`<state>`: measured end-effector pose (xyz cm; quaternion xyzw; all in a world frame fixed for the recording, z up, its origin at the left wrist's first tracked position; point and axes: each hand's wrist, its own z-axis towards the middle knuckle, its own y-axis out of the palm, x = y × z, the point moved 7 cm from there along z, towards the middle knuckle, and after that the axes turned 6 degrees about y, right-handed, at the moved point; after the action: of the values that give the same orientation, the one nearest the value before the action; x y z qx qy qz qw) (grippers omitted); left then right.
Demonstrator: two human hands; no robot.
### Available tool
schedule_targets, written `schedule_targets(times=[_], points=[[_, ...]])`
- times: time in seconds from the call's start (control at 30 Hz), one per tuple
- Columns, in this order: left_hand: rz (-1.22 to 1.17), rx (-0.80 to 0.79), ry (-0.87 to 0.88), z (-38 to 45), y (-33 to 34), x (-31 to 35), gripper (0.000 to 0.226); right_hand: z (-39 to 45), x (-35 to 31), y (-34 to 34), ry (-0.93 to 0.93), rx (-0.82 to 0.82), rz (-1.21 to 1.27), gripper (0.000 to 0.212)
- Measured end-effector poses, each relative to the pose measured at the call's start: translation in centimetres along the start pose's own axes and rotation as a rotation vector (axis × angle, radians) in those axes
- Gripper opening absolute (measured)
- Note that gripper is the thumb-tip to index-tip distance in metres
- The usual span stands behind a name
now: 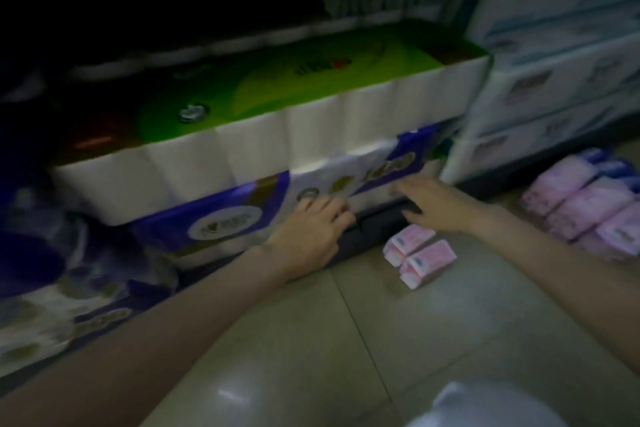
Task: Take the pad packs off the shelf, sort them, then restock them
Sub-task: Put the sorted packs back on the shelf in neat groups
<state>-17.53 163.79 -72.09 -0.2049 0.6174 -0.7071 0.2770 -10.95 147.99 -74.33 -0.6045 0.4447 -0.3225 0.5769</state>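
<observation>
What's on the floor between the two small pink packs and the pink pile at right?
Nothing: head view shows bare floor tile between two small pink packs and pink pile.

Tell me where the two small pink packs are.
The two small pink packs lie side by side on the floor tiles, just below the right hand.

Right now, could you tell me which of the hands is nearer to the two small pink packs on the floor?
Right. The right hand is just above the two small pink packs; the left hand is farther off, to their left.
</observation>
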Motion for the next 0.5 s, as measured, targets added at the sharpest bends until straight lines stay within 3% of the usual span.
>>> schedule_targets(times=[0.1,0.2,0.37,0.5], points=[[0.004,-0.259,-0.047,2.7,6.0,1.8,0.045,-1.5,6.4,9.0,0.142,-0.321,-0.130,0.059],[0.038,-0.404,-0.141,4.6,10.0,2.1,0.047,-2.4,10.2,14.8,0.189,-0.437,-0.235,0.075],[0.028,-0.467,-0.243,7.2,15.2,2.0,0.047,-1.8,13.1,20.3,0.230,-0.348,-0.334,0.090],[-0.029,-0.484,-0.300,8.3,19.1,2.8,0.049,-0.9,13.7,21.6,0.206,-0.246,-0.294,0.077]])
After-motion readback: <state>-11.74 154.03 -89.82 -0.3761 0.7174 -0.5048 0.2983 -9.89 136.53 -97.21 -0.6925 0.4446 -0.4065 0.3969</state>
